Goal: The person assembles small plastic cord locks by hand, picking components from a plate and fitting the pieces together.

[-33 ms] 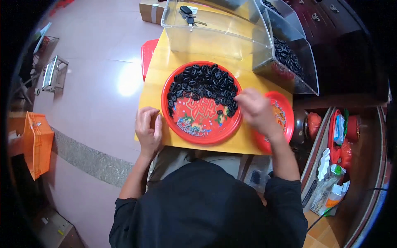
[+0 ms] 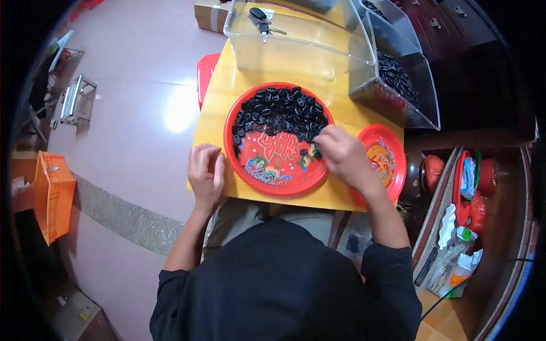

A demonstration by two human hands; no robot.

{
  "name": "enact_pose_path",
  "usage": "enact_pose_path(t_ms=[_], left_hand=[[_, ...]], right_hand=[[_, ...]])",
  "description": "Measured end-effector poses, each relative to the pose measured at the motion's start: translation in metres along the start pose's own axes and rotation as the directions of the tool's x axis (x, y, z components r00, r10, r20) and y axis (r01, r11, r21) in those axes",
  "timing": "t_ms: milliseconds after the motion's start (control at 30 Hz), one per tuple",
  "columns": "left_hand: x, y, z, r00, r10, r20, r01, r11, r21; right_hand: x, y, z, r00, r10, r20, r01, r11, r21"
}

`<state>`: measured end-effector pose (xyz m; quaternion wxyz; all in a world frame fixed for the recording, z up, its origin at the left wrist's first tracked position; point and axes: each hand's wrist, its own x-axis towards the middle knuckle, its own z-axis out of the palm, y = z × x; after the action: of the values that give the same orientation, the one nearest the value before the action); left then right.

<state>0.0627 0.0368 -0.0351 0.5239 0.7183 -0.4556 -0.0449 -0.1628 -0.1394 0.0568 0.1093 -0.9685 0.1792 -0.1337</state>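
A round red tray (image 2: 284, 190) with a printed floral pattern sits on the yellow table. Many small black oval plastic pieces (image 2: 278, 111) with two holes cover its far half. A pile of thin, small silvery pins (image 2: 267, 173) lies in its near-left part. Over the tray's right rim, my right hand (image 2: 344, 156) is closed in a pinch by the black pieces; whatever its fingertips hold is too small to make out. My left hand (image 2: 206, 173) rests at the tray's left side, fingers loosely bent, thumb apart, holding nothing visible. Partly behind my right forearm is a smaller red dish (image 2: 400, 165) with more pins.
Clear plastic bins (image 2: 301, 51) stand at the back of the yellow table (image 2: 211, 122); keys (image 2: 263, 25) show in one. Another bin (image 2: 424, 119) at the right holds black pieces. An open drawer (image 2: 506, 273) with packets lies to the right, an orange crate (image 2: 54, 199) far left.
My right hand has moved left and slightly down, from beyond the tray's right rim to over it, by the black pieces. My left hand stays in place.
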Motion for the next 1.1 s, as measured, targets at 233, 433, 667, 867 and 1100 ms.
enact_pose_path(t_ms=[233, 433, 667, 867, 1100], left_hand=[[-0.004, 0.007, -0.002, 1.0, 0.015, -0.002, -0.015, 1.0, -0.014], [-0.005, 0.061, 0.011, 0.915, 0.363, 0.177, -0.378, 0.923, 0.063], [-0.001, 0.071, 0.052, 0.839, 0.14, 0.526, -0.343, 0.887, 0.31], [0.0, 0.073, 0.066, 0.797, 0.226, 0.561, -0.464, 0.823, 0.327], [-0.004, 0.073, 0.077, 0.79, 0.287, 0.542, -0.517, 0.786, 0.338]], right_hand=[[-0.012, -0.012, 0.056, 0.999, 0.052, 0.007, -0.049, 0.975, -0.215], [-0.017, -0.007, 0.058, 0.993, 0.071, -0.09, -0.088, 0.977, -0.197], [-0.019, -0.015, 0.047, 0.963, 0.207, -0.172, -0.19, 0.976, 0.107], [-0.041, -0.027, 0.034, 0.87, 0.408, -0.277, -0.245, 0.844, 0.476], [-0.056, -0.034, 0.033, 0.828, 0.428, -0.363, -0.166, 0.805, 0.569]])
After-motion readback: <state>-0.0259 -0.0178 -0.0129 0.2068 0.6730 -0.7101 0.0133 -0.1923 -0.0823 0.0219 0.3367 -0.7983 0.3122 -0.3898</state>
